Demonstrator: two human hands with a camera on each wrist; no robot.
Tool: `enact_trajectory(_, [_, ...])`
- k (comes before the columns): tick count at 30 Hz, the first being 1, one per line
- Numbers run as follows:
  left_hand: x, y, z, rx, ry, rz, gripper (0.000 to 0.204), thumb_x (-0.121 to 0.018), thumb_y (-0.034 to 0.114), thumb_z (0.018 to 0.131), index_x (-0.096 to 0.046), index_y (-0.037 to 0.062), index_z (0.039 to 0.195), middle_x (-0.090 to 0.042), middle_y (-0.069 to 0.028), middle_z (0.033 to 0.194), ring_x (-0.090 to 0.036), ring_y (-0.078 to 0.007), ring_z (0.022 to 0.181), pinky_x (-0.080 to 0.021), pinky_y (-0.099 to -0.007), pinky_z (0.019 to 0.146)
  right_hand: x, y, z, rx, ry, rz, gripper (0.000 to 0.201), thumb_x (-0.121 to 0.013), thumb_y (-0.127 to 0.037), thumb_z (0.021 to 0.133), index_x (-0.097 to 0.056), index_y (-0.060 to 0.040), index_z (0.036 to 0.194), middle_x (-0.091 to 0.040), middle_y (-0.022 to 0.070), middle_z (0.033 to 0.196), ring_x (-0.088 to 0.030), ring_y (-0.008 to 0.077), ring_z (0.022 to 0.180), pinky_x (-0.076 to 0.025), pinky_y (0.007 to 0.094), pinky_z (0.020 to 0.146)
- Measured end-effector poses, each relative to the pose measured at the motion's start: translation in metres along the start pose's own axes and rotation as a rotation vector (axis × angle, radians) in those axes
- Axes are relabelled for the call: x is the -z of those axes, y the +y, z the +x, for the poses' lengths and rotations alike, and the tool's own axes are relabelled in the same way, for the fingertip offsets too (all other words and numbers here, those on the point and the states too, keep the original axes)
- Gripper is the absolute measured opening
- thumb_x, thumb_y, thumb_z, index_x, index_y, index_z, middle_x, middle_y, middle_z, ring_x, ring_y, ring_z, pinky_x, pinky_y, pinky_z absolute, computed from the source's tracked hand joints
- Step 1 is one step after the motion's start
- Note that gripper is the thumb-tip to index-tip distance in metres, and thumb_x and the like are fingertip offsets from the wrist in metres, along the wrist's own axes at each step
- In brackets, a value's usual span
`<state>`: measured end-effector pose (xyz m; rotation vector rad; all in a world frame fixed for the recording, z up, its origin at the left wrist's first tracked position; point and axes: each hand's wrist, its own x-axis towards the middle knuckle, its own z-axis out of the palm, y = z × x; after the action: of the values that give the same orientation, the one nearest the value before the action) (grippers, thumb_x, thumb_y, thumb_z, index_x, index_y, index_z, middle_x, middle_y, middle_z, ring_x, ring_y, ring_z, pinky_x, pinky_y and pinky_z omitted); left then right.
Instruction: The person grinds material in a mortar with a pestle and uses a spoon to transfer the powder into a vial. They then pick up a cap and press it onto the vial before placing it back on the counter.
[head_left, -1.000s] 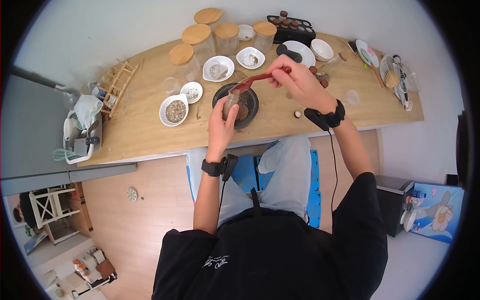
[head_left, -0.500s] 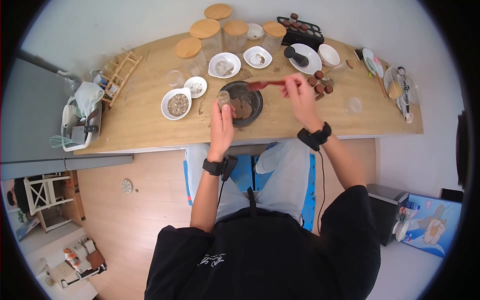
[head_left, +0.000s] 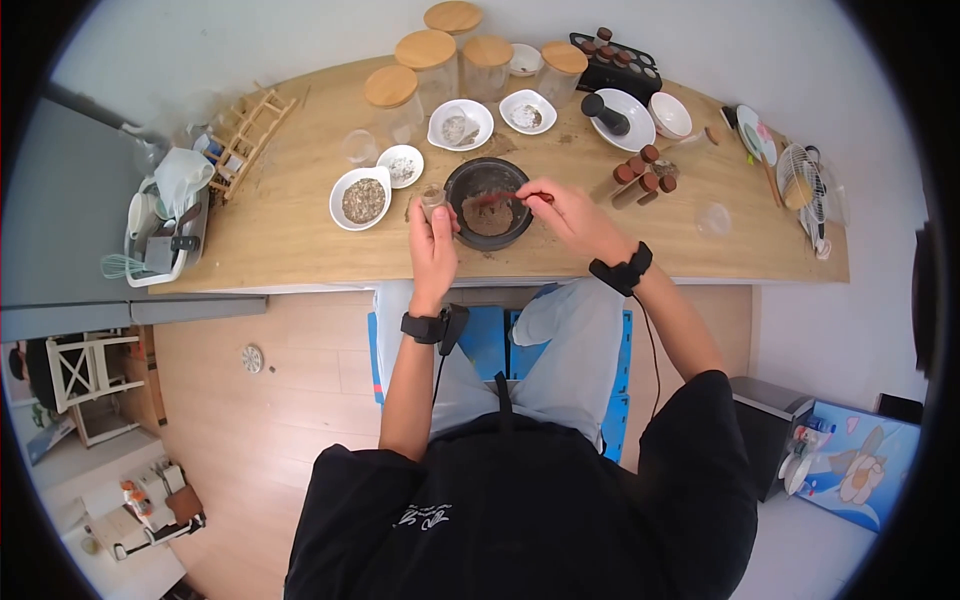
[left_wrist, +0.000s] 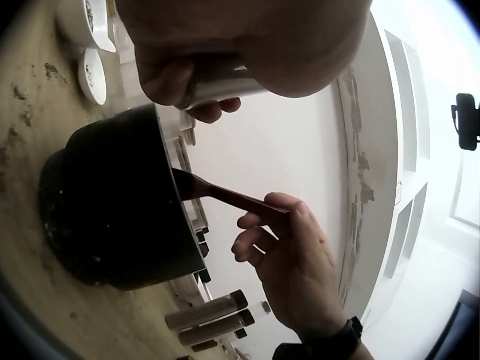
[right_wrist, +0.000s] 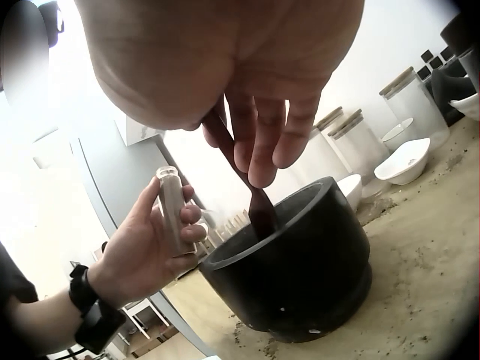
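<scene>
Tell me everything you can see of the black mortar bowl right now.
The black mortar bowl is round, thick-walled and matte, stone-like, standing upright on the wooden counter near its front edge. Brown powder lies inside. The red spoon, pinched by the right hand, dips into it over the rim. The left hand holds a small glass tube upright just beside its left rim.

My head camera looks steeply down over the long wooden countertop [head_left: 290, 240]; both wrist cameras sit low and close, sharing the black stone mortar [head_left: 487, 203] [left_wrist: 112, 210] [right_wrist: 300, 262].
</scene>
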<state>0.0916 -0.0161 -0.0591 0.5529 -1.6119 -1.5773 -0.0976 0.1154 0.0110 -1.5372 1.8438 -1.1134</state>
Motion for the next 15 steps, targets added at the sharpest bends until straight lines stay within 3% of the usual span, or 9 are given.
enact_trajectory(4, [-0.003, 0.001, 0.001, 0.008, -0.004, -0.005, 0.033, -0.035, 0.029, 0.109, -0.046, 0.0024, 0.125, -0.053, -0.0019, 0.089, -0.048, -0.0075, 0.075, -0.041, -0.0223, 0.064, -0.004, 0.006, 0.005, 0.167, 0.031, -0.11, 0.017, -0.055, -0.017, 0.099, -0.061, -0.0053, 0.11, -0.067, 0.0135, 0.095, -0.065, 0.0289, 0.082, -0.05, 0.0369, 0.073])
enact_trajectory(6, [-0.004, -0.002, -0.001, 0.034, -0.023, 0.01, 0.033, -0.035, 0.029, 0.109, -0.046, 0.0026, 0.125, -0.053, -0.002, 0.088, -0.048, -0.0074, 0.075, -0.04, -0.022, 0.063, 0.002, -0.004, 0.002, 0.013, -0.115, -0.095, 0.017, -0.055, -0.017, 0.099, -0.061, -0.0053, 0.109, -0.067, 0.0132, 0.095, -0.064, 0.0298, 0.083, -0.049, 0.0373, 0.072])
enact_trajectory(8, [-0.009, -0.002, 0.0, -0.04, -0.036, 0.01, 0.033, -0.035, 0.029, 0.109, -0.047, 0.0023, 0.124, -0.053, -0.0023, 0.088, -0.049, -0.0079, 0.074, -0.041, -0.0227, 0.064, 0.011, -0.014, 0.005, -0.008, -0.11, -0.099, 0.016, -0.056, -0.017, 0.099, -0.061, -0.0051, 0.109, -0.066, 0.0132, 0.094, -0.064, 0.0303, 0.084, -0.05, 0.0377, 0.073])
enact_trajectory(10, [-0.013, -0.002, -0.001, 0.008, -0.039, -0.008, 0.034, -0.035, 0.029, 0.109, -0.047, 0.0019, 0.124, -0.053, -0.0025, 0.088, -0.049, -0.0084, 0.075, -0.042, -0.0235, 0.066, 0.017, -0.011, 0.006, -0.027, -0.105, -0.109, 0.016, -0.057, -0.017, 0.098, -0.061, -0.005, 0.108, -0.066, 0.0132, 0.094, -0.063, 0.0308, 0.084, -0.05, 0.0382, 0.073])
enact_trajectory(12, [-0.016, -0.001, 0.0, 0.055, -0.044, -0.021, 0.034, -0.035, 0.03, 0.109, -0.047, 0.0014, 0.124, -0.053, -0.0026, 0.089, -0.049, -0.0089, 0.075, -0.043, -0.0243, 0.067, 0.015, 0.007, 0.004, 0.272, 0.017, -0.324, 0.015, -0.061, -0.016, 0.094, -0.06, -0.0054, 0.104, -0.065, 0.011, 0.092, -0.063, 0.0296, 0.082, -0.05, 0.0393, 0.073])
enact_trajectory(13, [-0.018, 0.0, 0.0, 0.05, -0.027, -0.039, 0.028, -0.038, 0.027, 0.108, -0.048, 0.0028, 0.117, -0.053, -0.0023, 0.088, -0.049, -0.009, 0.075, -0.044, -0.0245, 0.068, 0.011, 0.013, -0.003, 0.272, 0.019, -0.326, 0.015, -0.061, -0.016, 0.094, -0.06, -0.0054, 0.104, -0.065, 0.011, 0.092, -0.063, 0.0296, 0.082, -0.05, 0.0393, 0.073])
enact_trajectory(15, [-0.018, -0.001, 0.002, 0.043, -0.012, -0.056, 0.023, -0.04, 0.025, 0.108, -0.049, 0.0042, 0.111, -0.052, -0.0019, 0.088, -0.049, -0.009, 0.075, -0.044, -0.0248, 0.069, -0.002, 0.019, -0.023, 0.458, 0.0, -0.531, 0.014, -0.065, -0.014, 0.09, -0.06, -0.0053, 0.1, -0.065, 0.0088, 0.089, -0.063, 0.0275, 0.08, -0.051, 0.0386, 0.071])
